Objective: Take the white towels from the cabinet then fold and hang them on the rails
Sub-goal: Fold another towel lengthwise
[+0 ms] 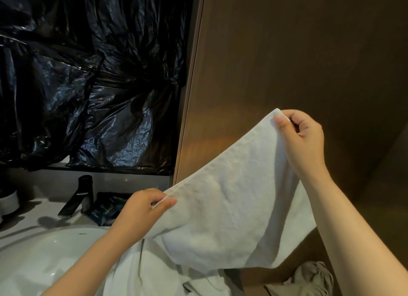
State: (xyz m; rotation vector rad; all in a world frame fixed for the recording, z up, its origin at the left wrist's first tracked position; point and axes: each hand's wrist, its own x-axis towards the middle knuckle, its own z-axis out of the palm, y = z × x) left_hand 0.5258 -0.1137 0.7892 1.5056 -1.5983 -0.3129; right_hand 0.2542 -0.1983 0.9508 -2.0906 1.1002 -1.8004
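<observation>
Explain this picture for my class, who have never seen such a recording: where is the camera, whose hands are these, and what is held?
No machine: one camera sits on a person's head, looking forward and down, so both arms are theirs. The left hand and the right hand each pinch an edge of a white towel, the right higher, so it hangs spread between them. Below left: a white basin with a dark tap and dark packets beside it. Black plastic sheeting hangs behind; a brown panel fills the right.
</observation>
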